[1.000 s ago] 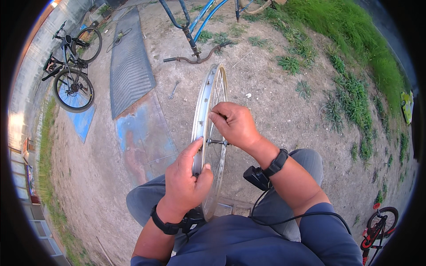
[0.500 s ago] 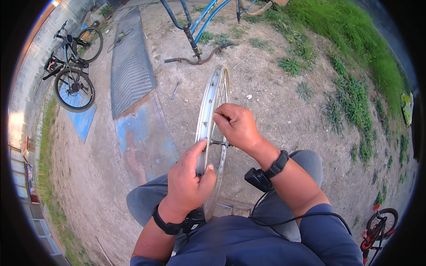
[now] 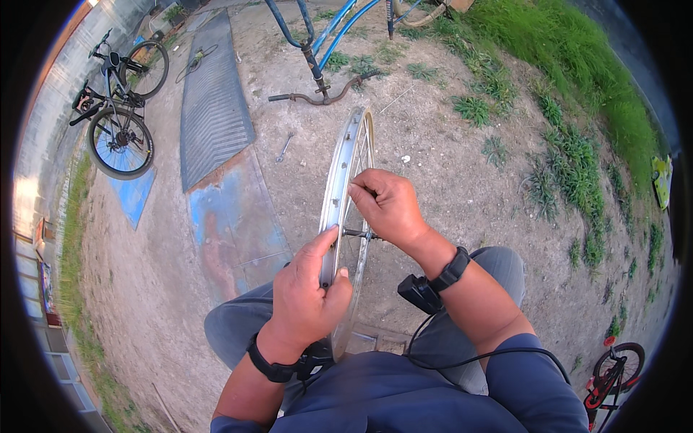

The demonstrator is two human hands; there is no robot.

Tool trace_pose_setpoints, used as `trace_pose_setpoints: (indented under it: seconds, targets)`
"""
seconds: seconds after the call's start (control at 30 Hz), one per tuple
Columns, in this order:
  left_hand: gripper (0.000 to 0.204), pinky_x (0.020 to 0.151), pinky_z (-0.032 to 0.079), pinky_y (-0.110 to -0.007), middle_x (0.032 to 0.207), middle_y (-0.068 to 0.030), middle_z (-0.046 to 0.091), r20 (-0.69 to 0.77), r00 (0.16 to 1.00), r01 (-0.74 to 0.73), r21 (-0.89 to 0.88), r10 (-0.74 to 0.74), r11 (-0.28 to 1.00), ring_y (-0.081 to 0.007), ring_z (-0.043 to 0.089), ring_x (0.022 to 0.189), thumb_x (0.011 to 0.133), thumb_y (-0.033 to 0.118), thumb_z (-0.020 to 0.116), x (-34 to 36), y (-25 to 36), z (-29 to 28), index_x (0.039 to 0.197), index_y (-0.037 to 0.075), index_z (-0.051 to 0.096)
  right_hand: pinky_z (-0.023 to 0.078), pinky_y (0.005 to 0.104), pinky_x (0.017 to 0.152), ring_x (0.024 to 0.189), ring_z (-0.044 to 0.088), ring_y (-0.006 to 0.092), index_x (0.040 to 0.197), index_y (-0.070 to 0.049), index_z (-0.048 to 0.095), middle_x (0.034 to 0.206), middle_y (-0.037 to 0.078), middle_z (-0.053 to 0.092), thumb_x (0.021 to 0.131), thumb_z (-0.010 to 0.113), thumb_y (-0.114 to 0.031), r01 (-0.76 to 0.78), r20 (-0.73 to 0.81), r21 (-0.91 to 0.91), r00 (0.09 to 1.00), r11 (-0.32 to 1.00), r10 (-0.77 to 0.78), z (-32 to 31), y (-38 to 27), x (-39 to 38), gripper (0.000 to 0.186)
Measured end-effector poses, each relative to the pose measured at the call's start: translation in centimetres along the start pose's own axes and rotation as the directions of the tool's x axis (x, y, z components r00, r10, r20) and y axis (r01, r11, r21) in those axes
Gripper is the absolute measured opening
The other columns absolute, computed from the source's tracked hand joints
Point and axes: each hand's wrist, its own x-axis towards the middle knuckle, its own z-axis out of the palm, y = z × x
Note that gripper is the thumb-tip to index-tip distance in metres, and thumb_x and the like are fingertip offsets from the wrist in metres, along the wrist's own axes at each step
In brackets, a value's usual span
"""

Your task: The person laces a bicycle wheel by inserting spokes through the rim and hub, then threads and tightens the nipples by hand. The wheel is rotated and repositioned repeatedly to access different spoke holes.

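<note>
From my end I see the left hand (image 3: 307,292) clasping the bicycle wheel (image 3: 336,189), which stands upright in its grip. Above and right of that hold, the right hand (image 3: 390,207) is pinched closed (on what, I can't quite make out here).

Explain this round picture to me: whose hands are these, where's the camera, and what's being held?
No robot: they belong to the person wearing this fisheye camera, which looks down from the head and bends straight edges. The left hand has its grip on the rim of a tyreless bicycle wheel. The right hand is pinched shut beside that rim; whatever it may hold is hidden. Beyond, a wrench lies on the dirt ground, and an upside-down blue bicycle frame stands with its handlebar down.
</note>
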Motion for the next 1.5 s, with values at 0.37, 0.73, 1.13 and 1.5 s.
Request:
trace_pose_setpoints:
  seconds: [0.37, 0.73, 1.13, 1.5]
  targets:
    - [0.062, 0.066, 0.057, -0.040, 0.104, -0.0177, 0.069, -0.030, 0.999, -0.043, 0.082, 0.045, 0.996, -0.0333, 0.071, 0.081, 0.080, 0.003, 0.072, -0.6, 0.3, 1.1, 0.140, 0.001, 0.055, 0.052, 0.0429, 0.064, 0.073, 0.066, 0.0371, 0.084, -0.003, 0.068, 0.079, 0.015, 0.066, 0.091, 0.073, -0.013, 0.022, -0.064, 0.029, 0.998, 0.999, -0.020, -0.6, -0.7, 0.2, 0.013]
    - [0.073, 0.072, 0.058, -0.041, 0.116, -0.0277, 0.068, 0.189, 0.982, -0.006, 0.095, -0.012, 0.996, -0.0392, 0.072, 0.088, 0.087, 0.024, 0.080, -2.0, 0.8, 1.7, 0.144, -0.008, 0.047, 0.053, 0.0417, 0.063, 0.073, 0.067, 0.0354, 0.086, -0.005, 0.070, 0.080, 0.013, 0.067, 0.090, 0.073, -0.014, 0.039, -0.090, -0.012, 0.995, 0.999, -0.040, -1.0, -0.3, -0.6, 0.010]
    - [0.079, 0.056, 0.054, -0.035, 0.096, -0.0145, 0.067, 0.130, 0.989, -0.091, 0.120, 0.075, 0.989, -0.0265, 0.068, 0.070, 0.085, 0.032, 0.081, -2.4, 0.5, 2.0, 0.147, -0.003, 0.048, 0.053, 0.0367, 0.063, 0.071, 0.067, 0.0280, 0.091, -0.004, 0.071, 0.079, 0.011, 0.067, 0.091, 0.074, -0.009, 0.079, -0.069, -0.059, 0.994, 0.995, -0.083, -0.9, 0.0, -1.1, 0.006]
    - [0.024, 0.072, 0.054, -0.026, 0.095, -0.0068, 0.069, 0.133, 0.863, 0.494, -0.428, -0.488, 0.757, -0.0098, 0.066, 0.078, 0.105, 0.008, 0.058, 1.1, -3.3, 1.9, 0.126, -0.004, 0.058, 0.053, 0.0392, 0.063, 0.073, 0.068, 0.0325, 0.089, -0.004, 0.070, 0.081, 0.012, 0.069, 0.089, 0.075, -0.010, 0.051, -0.056, -0.014, 0.997, 0.999, -0.052, -1.4, -0.2, -1.5, 0.008]
